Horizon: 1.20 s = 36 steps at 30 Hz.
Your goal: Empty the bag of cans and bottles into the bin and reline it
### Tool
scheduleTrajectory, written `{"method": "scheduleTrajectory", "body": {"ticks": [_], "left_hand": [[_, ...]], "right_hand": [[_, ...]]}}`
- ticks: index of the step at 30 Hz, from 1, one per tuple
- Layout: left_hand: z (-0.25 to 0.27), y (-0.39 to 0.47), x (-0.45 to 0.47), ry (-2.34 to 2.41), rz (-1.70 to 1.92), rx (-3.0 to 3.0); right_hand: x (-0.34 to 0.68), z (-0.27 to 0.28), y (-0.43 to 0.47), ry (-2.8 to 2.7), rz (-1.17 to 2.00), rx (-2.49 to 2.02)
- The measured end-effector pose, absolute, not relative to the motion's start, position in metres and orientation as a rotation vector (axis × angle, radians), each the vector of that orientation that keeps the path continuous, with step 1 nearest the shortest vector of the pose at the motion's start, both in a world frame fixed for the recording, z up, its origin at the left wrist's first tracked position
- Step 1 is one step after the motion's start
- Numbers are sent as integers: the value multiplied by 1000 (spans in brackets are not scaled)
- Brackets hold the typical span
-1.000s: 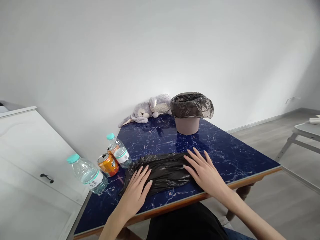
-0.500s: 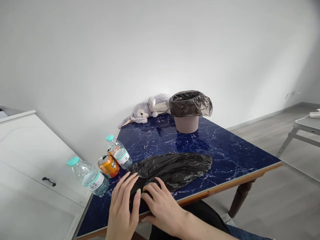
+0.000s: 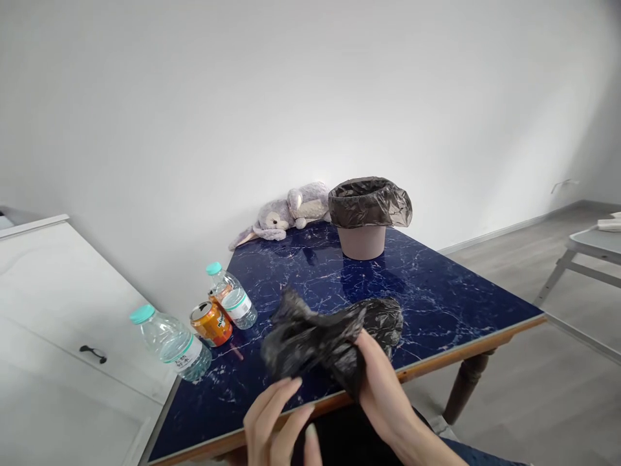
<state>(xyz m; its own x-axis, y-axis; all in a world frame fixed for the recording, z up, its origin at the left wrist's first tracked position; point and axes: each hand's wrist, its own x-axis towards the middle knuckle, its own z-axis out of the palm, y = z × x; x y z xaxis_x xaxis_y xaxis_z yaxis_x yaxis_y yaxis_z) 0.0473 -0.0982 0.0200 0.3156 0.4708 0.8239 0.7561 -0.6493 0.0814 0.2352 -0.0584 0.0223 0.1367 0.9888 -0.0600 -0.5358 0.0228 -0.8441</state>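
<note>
A pale wall (image 3: 310,97) stood behind a blue, marble-patterned worktop (image 3: 451,301) with a wooden edge. At its near side, the right hand (image 3: 383,388) grasped a crumpled black plastic bag (image 3: 342,346), which spread left and far from the fingers, partly blurred. The left hand (image 3: 279,424) was released, its fingers parted and loosely curled just beside the bag's near left edge; whether a fingertip touched the plastic could not be told. Farther left, an orange can (image 3: 213,323) stood between a near bottle (image 3: 174,353) and a far bottle (image 3: 237,303), both turquoise-capped. On the far side stood a pinkish bin (image 3: 363,243) with a dark liner (image 3: 363,213) over its rim; a grey plush rabbit (image 3: 274,217) lay to its left. A white cabinet (image 3: 58,310) was at the far left.
</note>
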Motion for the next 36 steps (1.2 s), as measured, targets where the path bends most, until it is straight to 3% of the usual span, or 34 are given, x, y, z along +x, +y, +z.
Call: {"method": "scheduleTrajectory", "body": {"ticks": [4, 8, 15, 20, 26, 32, 36], "left_hand": [[24, -69, 79, -1131, -775, -2645], [30, -35, 102, -1087, -528, -2835], [26, -11, 126, -1155, -220, -3056], [27, -7, 130, -1025, -203, -3110], [27, -5, 124, -991, -259, -3105], [44, -14, 121, -1073, -371, -3109], [62, -21, 121, -1082, -353, -3159]], "right_hand": [[269, 10, -60, -631, 1255, -940], [303, -7, -60, -721, 1117, -1041], [341, 9, -69, -968, 248, -1269], [336, 24, -76, -1624, 244, -1245], [332, -10, -84, -2141, 150, -1344], [321, -24, -86, -2047, -66, -1261], [317, -19, -83, -1897, -40, -1171]]}}
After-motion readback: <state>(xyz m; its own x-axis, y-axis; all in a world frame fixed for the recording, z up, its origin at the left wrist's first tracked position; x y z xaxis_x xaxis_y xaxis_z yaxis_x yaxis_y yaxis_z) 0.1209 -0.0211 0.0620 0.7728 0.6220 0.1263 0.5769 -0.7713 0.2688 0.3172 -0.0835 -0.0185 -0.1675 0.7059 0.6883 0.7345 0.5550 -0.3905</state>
